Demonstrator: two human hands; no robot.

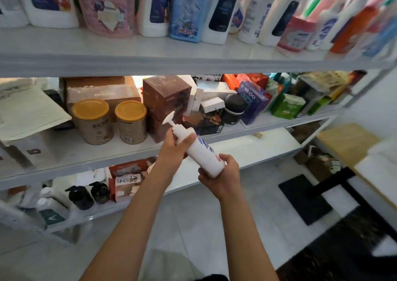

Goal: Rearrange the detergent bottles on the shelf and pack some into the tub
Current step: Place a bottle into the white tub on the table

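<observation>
Both hands grip white pump bottle (200, 151).

Top shelf (150, 50) packed with bottles (184, 12) edge to edge — only its front lip bare. Middle shelf blocked by tins (92, 121) and boxes (165, 100); floor (193, 227) near the shelving open.

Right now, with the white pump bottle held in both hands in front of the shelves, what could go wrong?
1. The pump bottle is tilted, nozzle up-left; the left hand grips just below the pump and might press it.
2. The right hand holds only the base, so it may slip.
3. The top shelf is crowded; neighbours could topple.
</observation>
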